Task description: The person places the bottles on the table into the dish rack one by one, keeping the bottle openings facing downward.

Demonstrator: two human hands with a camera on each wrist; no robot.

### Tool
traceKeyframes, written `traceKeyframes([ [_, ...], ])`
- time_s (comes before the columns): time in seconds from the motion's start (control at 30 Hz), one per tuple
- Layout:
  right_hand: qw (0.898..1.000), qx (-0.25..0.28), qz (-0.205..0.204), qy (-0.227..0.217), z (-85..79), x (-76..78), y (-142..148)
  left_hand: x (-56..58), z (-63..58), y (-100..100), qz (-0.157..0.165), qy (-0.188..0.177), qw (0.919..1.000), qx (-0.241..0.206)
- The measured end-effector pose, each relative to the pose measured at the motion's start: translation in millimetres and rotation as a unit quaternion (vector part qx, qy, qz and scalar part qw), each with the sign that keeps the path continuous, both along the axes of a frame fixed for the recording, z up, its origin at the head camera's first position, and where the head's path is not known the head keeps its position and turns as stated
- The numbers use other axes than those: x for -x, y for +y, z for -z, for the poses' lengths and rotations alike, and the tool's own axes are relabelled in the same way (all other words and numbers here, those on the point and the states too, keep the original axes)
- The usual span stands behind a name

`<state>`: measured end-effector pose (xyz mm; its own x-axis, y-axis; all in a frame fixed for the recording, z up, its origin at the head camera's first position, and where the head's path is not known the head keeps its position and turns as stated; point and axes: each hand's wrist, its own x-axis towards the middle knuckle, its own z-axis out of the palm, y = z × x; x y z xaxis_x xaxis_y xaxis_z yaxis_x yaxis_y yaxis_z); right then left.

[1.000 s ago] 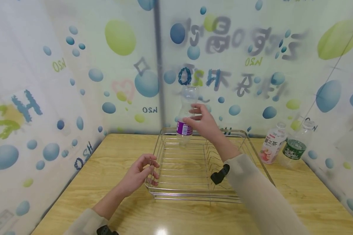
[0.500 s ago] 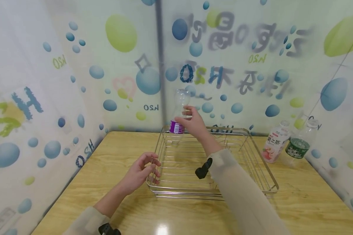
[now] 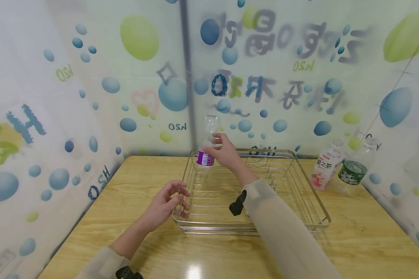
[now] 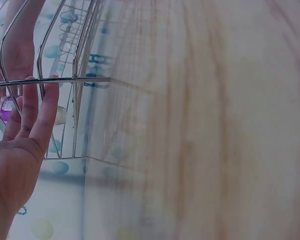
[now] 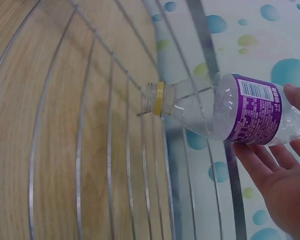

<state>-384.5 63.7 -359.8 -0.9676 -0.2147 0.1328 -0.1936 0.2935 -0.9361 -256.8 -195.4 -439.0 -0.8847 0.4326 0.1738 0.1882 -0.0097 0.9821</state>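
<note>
The clear, purple-labelled bottle point(image 5: 223, 107) is upside down.

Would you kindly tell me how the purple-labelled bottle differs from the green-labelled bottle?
The purple-labelled bottle is upside down, while the green-labelled bottle stands upright. The right hand holds the purple-labelled bottle; the green-labelled bottle rests untouched on the table. Both are transparent.

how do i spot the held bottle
Find the wire rack on the wooden table. Near its far left corner, the right hand grips a clear bottle. Unlike the pink bottle and the green-labelled bottle, it points neck-down, with a purple label.
</note>
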Motion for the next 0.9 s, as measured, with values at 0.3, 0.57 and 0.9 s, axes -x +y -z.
traceKeyframes([
  [0.3, 0.999, -0.038, -0.016, -0.001, 8.7, -4.7, -12, 0.7, 0.7, -2, 0.001, 0.002, 1.0, 0.006],
  [0.57, 0.998, -0.052, -0.015, -0.012, 13.4, -5.2, -15, 0.5, -0.2, -1, 0.0, -0.005, 0.9999, 0.012],
  [0.9, 0.998, -0.061, -0.006, -0.013, 17.3, -5.2, -18, 0.3, 0.4, -2, 0.003, -0.002, 1.0, 0.006],
])
